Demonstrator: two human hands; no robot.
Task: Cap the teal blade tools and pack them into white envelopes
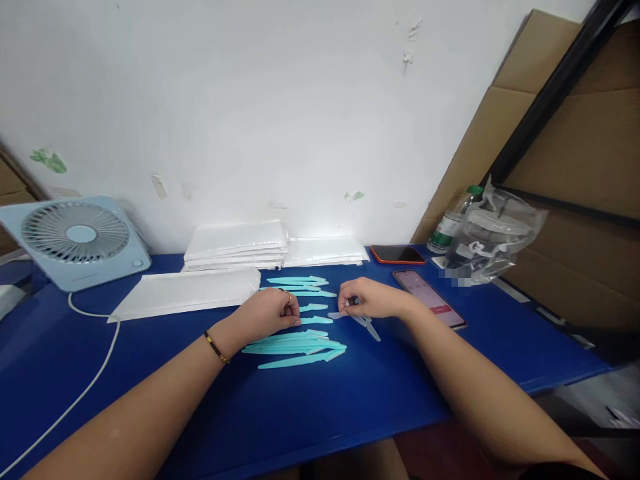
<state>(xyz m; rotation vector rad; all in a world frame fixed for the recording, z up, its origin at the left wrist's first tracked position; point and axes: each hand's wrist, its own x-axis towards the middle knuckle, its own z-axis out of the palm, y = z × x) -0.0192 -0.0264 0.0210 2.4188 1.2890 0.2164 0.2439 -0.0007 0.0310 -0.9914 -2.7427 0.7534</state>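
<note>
Several teal eyebrow razors lie in a column across the middle of the blue table, with a bunched group of razors nearest me. My left hand is closed in a pinch on one teal eyebrow razor, whose head points right. Facing it, my right hand pinches a clear blade cap close to that razor's head. Cap and razor look very near each other; whether they touch I cannot tell. More clear caps lie just below my right fingers.
White padded packets are stacked against the wall, with one long packet in front. A blue fan stands left, its cable trailing forward. Two phones, an orange-edged one and a lit one, lie right, near a bottle and a plastic bag.
</note>
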